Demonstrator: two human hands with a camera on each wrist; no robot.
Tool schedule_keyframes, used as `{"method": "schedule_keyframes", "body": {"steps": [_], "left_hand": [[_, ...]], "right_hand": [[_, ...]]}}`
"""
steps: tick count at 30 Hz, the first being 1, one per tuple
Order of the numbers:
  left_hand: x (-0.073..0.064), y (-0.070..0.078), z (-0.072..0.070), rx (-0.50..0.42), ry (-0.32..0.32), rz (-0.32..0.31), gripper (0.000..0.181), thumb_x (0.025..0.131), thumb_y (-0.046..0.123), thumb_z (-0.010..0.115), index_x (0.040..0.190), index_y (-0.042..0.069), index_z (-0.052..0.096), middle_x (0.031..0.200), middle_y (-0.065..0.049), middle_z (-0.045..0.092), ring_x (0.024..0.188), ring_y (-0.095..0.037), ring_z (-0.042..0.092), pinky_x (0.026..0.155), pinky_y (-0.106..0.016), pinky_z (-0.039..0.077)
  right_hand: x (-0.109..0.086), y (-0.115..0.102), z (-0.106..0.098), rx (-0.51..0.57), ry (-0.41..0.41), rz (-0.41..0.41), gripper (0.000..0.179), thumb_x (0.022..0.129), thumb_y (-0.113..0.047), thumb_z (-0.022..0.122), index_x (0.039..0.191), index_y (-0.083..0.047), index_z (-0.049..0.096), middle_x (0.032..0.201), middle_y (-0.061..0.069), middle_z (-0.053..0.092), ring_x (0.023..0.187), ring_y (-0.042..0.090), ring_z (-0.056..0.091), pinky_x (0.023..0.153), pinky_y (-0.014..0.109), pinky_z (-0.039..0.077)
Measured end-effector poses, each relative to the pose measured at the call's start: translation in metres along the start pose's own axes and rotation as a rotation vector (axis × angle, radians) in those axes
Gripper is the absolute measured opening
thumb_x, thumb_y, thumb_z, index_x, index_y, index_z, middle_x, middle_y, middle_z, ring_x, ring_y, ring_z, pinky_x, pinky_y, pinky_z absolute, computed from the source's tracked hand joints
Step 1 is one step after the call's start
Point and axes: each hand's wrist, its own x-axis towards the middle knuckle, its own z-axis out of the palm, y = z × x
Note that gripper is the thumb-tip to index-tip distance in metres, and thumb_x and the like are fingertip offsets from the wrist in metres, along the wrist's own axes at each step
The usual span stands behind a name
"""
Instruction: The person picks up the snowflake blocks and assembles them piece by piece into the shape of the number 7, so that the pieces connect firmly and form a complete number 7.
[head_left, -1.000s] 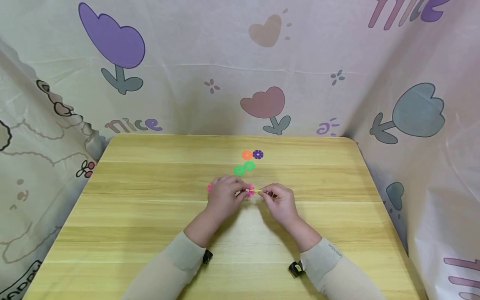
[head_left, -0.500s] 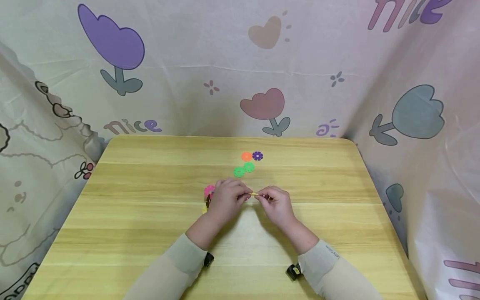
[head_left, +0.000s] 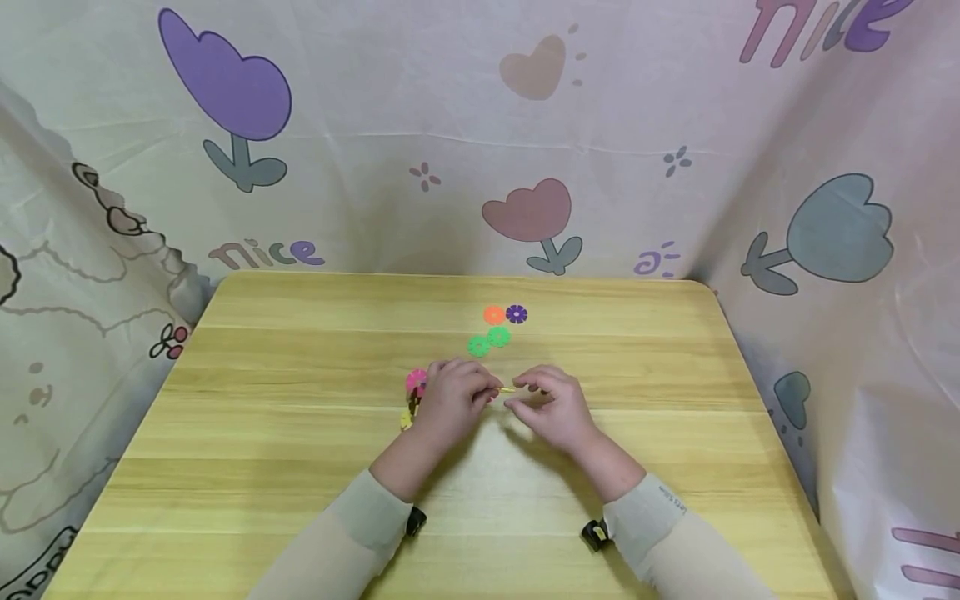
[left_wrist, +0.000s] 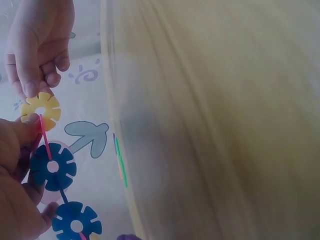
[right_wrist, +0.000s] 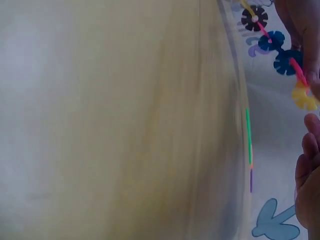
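Note:
My left hand (head_left: 452, 398) pinches a chain of slotted plastic snowflake discs near its right end. That end piece is a yellow disc (left_wrist: 52, 107), joined to a pink disc (left_wrist: 45, 137) seen edge-on. Two blue discs (left_wrist: 38, 170) follow in the left wrist view, and a dark brown disc (right_wrist: 246, 21) farther along in the right wrist view. Beyond my left hand's outer side, another pink disc (head_left: 416, 381) and some yellow (head_left: 407, 420) of the chain show; the hand hides the middle. My right hand (head_left: 555, 407) is beside the yellow disc, thumb and fingers spread apart, gripping nothing.
Loose discs lie on the wooden table (head_left: 300, 467) beyond my hands: an orange disc (head_left: 489, 316), a purple disc (head_left: 512, 315) and two green discs (head_left: 498, 342). A printed curtain (head_left: 360, 92) stands behind the table and along both sides.
My right thumb and fingers have parted from the yellow disc they pinched. The chain has shifted left and toward me, so its pink and yellow parts show past my left hand.

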Motion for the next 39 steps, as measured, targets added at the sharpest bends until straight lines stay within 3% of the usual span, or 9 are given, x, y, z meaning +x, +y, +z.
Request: {"method": "schedule_keyframes", "body": {"steps": [8,18,29,34,39], "left_hand": [[-0.001,-0.001,-0.002,0.01,0.01,-0.025,0.006,0.091,0.014,0.085,0.092,0.02,0.083,0.096,0.007,0.077,0.101,-0.022,0.069,0.097,-0.055,0.043],[-0.001,0.0,-0.003,0.0,0.003,-0.042,0.005,0.091,0.014,0.085,0.091,0.019,0.083,0.095,0.006,0.077,0.1,-0.023,0.069,0.098,-0.055,0.042],[0.0,0.0,-0.005,0.015,0.02,-0.021,0.005,0.09,0.014,0.085,0.091,0.018,0.083,0.095,0.007,0.077,0.098,-0.022,0.068,0.096,-0.056,0.043],[-0.001,-0.001,-0.006,0.019,0.02,-0.014,0.008,0.09,0.012,0.085,0.091,0.02,0.082,0.095,0.007,0.077,0.098,-0.021,0.068,0.098,-0.056,0.043],[-0.001,-0.002,-0.005,0.022,0.003,-0.029,0.008,0.091,0.013,0.084,0.092,0.021,0.082,0.096,0.008,0.077,0.099,-0.021,0.068,0.099,-0.055,0.042]], "right_hand": [[0.007,0.01,-0.008,-0.04,0.03,0.012,0.034,0.077,-0.003,0.09,0.107,-0.002,0.077,0.103,0.01,0.076,0.092,0.032,0.07,0.075,0.048,0.059],[0.026,0.023,-0.007,-0.219,0.074,-0.006,0.034,0.082,-0.003,0.089,0.111,0.004,0.074,0.101,0.014,0.075,0.093,0.032,0.069,0.082,0.046,0.058],[0.05,0.039,-0.006,-0.326,0.006,0.212,0.041,0.09,-0.011,0.085,0.125,0.006,0.07,0.11,0.017,0.071,0.099,0.036,0.066,0.091,0.048,0.054],[0.055,0.046,-0.004,-0.341,-0.067,0.354,0.053,0.093,-0.018,0.084,0.136,0.006,0.064,0.121,0.017,0.068,0.111,0.035,0.062,0.1,0.049,0.051],[0.061,0.055,-0.002,-0.37,-0.129,0.439,0.063,0.095,-0.024,0.082,0.145,0.005,0.057,0.13,0.018,0.064,0.124,0.037,0.058,0.11,0.049,0.046]]}}
